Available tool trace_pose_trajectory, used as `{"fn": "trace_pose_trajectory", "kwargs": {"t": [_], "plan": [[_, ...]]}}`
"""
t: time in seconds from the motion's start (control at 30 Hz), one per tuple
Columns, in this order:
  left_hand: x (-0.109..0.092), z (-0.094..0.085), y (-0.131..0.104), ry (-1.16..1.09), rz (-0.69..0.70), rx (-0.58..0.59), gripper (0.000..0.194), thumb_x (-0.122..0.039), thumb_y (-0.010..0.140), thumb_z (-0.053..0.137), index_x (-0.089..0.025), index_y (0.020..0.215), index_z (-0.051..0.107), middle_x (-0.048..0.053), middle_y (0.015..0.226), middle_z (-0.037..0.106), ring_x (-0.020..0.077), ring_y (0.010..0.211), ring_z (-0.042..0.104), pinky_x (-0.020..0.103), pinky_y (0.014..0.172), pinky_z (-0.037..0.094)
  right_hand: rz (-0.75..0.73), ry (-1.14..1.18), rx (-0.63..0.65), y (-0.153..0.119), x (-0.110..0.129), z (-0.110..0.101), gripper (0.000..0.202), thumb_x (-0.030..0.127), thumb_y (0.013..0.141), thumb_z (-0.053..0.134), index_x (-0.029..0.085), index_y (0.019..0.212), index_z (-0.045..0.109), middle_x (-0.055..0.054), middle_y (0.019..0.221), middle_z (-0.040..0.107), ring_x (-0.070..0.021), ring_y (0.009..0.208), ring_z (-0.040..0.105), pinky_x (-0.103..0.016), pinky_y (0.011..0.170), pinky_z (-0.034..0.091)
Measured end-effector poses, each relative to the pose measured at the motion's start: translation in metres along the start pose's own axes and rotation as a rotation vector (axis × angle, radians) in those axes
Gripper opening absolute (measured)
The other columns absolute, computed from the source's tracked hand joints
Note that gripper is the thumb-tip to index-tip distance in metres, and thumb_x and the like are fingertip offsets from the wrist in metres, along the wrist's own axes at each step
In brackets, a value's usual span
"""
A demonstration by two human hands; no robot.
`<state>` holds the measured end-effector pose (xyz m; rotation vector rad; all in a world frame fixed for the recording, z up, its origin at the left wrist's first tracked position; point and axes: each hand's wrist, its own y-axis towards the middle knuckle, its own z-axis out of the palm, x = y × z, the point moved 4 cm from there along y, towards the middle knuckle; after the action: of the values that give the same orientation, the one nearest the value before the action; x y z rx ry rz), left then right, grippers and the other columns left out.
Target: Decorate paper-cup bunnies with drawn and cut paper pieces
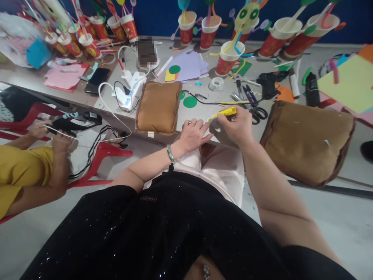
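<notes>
My right hand [237, 124] grips a yellow marker [227, 112] at the table's front edge. The marker slants down to the left, its tip close to the fingertips of my left hand [194, 135]. That left hand lies on the tabletop with its fingers stretched out and the thumb apart. Whatever small thing may lie under its fingertips is too blurred to make out. Just beyond are a green paper circle [190, 102] and a yellow stick [234, 103]. Black-handled scissors [258, 115] rest right of my right hand.
Brown cushions lie at left [159, 109] and right [305, 142]. Behind stand red paper cups [226, 64] holding spoons. A hot glue gun [267, 83], white tape roll [216, 84], purple paper [189, 66] and white power strip [132, 91] occupy the table. A seated person [32, 175] is at left.
</notes>
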<state>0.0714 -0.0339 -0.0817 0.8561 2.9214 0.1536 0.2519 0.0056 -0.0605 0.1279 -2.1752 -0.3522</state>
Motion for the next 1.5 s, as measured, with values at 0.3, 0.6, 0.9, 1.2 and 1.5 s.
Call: {"fn": "trace_pose_trajectory", "kwargs": {"t": [0.3,0.6,0.9,1.2,1.5], "plan": [[0.000,-0.003,-0.001,-0.021,0.005,0.001,0.066,-0.061,0.116,0.034,-0.019,0.154,0.067,0.019,0.126,0.071,0.0352,0.119,0.063,0.049,0.100,0.043,-0.095,-0.098,0.027,-0.003,-0.005,0.012,0.014,0.042,0.087,0.071,0.029,0.088,0.071,-0.007,0.089,0.081,-0.0296,0.081,0.073,-0.059,0.103,0.057],[0.000,-0.002,0.000,-0.022,0.003,0.009,0.065,-0.061,0.116,0.034,-0.018,0.153,0.067,0.019,0.128,0.071,0.0354,0.121,0.061,0.049,0.102,0.041,-0.120,-0.180,0.010,-0.002,-0.008,0.012,0.015,0.043,0.091,0.070,0.029,0.097,0.072,-0.009,0.097,0.080,-0.0351,0.100,0.074,-0.066,0.113,0.049],[0.001,0.001,0.000,-0.006,0.004,0.005,0.066,-0.060,0.116,0.032,-0.019,0.153,0.067,0.019,0.125,0.071,0.0353,0.119,0.060,0.047,0.100,0.039,-0.122,-0.130,-0.008,-0.006,-0.009,0.009,0.014,0.042,0.093,0.070,0.029,0.099,0.071,-0.010,0.101,0.079,-0.0354,0.105,0.074,-0.065,0.114,0.050],[0.001,0.000,0.001,-0.025,0.006,0.001,0.066,-0.060,0.117,0.031,-0.018,0.153,0.067,0.019,0.127,0.071,0.0353,0.120,0.061,0.048,0.101,0.040,-0.156,-0.169,0.053,-0.002,-0.007,0.014,0.016,0.041,0.092,0.070,0.030,0.103,0.073,-0.008,0.105,0.082,-0.0340,0.103,0.075,-0.065,0.115,0.049],[0.000,0.001,0.000,-0.009,0.010,0.012,0.066,-0.059,0.117,0.031,-0.019,0.156,0.065,0.019,0.128,0.071,0.0349,0.120,0.060,0.047,0.100,0.039,-0.138,-0.157,-0.042,-0.007,-0.010,0.004,0.019,0.044,0.095,0.069,0.029,0.106,0.073,-0.012,0.109,0.081,-0.0365,0.112,0.074,-0.064,0.116,0.048]]}}
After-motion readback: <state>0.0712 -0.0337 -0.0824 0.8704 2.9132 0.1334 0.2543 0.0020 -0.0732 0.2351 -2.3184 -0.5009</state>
